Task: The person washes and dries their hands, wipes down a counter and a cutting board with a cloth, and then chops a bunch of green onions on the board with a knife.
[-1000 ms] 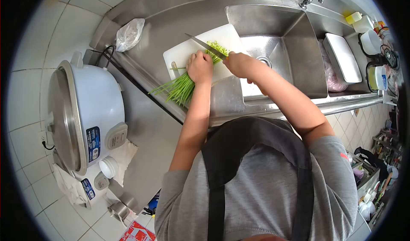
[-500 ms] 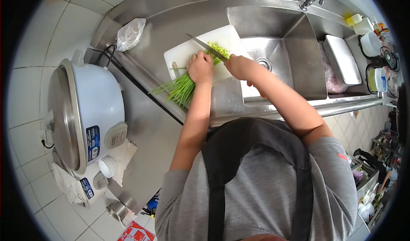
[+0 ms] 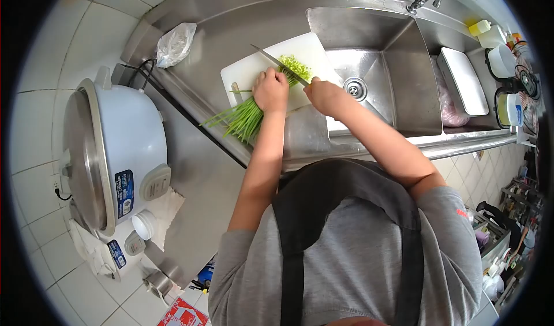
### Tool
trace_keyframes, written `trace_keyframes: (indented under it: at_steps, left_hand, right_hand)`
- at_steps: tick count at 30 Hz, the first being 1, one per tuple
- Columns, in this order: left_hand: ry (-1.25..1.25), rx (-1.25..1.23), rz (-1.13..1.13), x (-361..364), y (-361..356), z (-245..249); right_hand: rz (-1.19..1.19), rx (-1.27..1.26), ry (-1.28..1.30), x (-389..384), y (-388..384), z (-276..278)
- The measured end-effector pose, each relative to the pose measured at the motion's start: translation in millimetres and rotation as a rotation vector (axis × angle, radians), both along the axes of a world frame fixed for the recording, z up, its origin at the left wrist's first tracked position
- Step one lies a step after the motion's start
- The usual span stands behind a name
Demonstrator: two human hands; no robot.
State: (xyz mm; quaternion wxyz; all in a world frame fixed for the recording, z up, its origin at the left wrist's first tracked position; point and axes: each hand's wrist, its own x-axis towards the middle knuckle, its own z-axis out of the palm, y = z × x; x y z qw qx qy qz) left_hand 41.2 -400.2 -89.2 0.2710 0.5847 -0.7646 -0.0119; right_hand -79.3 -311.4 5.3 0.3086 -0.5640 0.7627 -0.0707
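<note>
A white cutting board [image 3: 236, 75] lies tilted on the steel counter, left of the sink. My left hand [image 3: 270, 90] is closed on a bunch of long green stalks [image 3: 239, 120], whose far ends hang past the board's near left edge. My right hand [image 3: 326, 97] grips the handle of a knife [image 3: 281, 65]. The blade lies across the cut end of the bunch, just beyond my left fingers, its tip pointing to the upper left. A pile of chopped green pieces [image 3: 296, 66] sits beyond the blade.
The steel sink [image 3: 404, 77] with its faucet [image 3: 424, 1] is right of the board. A plastic bag [image 3: 176, 45] lies at the counter's back left. On the left stands a large rice cooker [image 3: 133, 147]. A metal tray [image 3: 463, 82] and containers are at the far right.
My right hand and the knife handle have shifted slightly to the left and toward the board. My left hand still holds the bunch in nearly the same place.
</note>
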Motion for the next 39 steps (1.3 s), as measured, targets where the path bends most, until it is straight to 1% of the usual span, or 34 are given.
trace_keyframes:
  at_steps: [1, 3, 4, 6, 7, 9, 10, 11, 13, 15, 17, 20, 27, 29, 32, 33, 35, 37, 39]
  left_hand:
    - [0.003, 0.004, 0.002, -1, 0, 0]
    - [-0.046, 0.001, 0.000, 0, 0, 2]
    - [-0.039, -0.010, 0.003, -4, -5, 4]
    - [-0.045, -0.008, 0.001, 0, 1, 3]
    - [-0.040, -0.021, 0.001, -3, -4, 6]
    - [-0.031, 0.038, -0.013, 1, 2, 5]
    - [-0.031, 0.038, -0.013, 1, 1, 4]
    - [-0.041, 0.031, -0.001, 0, 1, 3]
    - [-0.049, 0.023, 0.020, 0, 0, 2]
    - [-0.047, 0.036, 0.019, 1, 0, 1]
    - [-0.038, 0.040, 0.022, 1, -1, 1]
    - [-0.023, 0.044, 0.024, 0, -1, 0]
    - [-0.025, 0.051, 0.031, 0, 0, 2]
    - [-0.024, 0.052, 0.023, 0, 0, 1]
    - [-0.024, 0.058, 0.020, 0, -1, 2]
    - [-0.027, 0.066, 0.018, 1, -1, 2]
    - [-0.025, 0.059, 0.018, 0, -3, 4]
    - [-0.028, 0.062, 0.022, 2, 1, 2]
    - [-0.034, 0.065, 0.029, 0, -1, 4]
  right_hand:
    - [-0.032, -0.010, -0.002, 3, -1, -22]
    - [-0.098, -0.006, -0.018, 3, -6, -28]
    - [-0.095, -0.018, -0.012, -2, -16, -18]
    - [-0.030, 0.096, -0.076, -3, -23, 12]
    - [-0.030, 0.082, -0.071, -8, -30, 27]
    - [0.020, 0.156, -0.086, -10, -34, 49]
    - [0.055, 0.284, -0.065, -12, -41, 57]
    - [0.057, 0.285, -0.065, -13, -40, 59]
    - [0.071, 0.187, -0.069, -14, -39, 60]
    - [0.059, 0.187, -0.064, -8, -38, 58]
    - [0.118, 0.038, 0.083, -4, -34, 44]
    - [0.135, 0.008, 0.151, -3, -29, 33]
    - [0.111, 0.062, 0.117, -1, -22, 41]
    - [0.089, 0.130, -0.003, -1, -21, 48]
    - [0.123, 0.188, 0.005, 0, -24, 58]
    - [0.121, 0.191, 0.003, 0, -21, 50]
    - [0.140, 0.028, 0.073, 2, -13, 17]
    - [0.104, 0.051, 0.076, 10, -12, -14]
    - [0.064, 0.009, 0.094, 13, -15, -28]
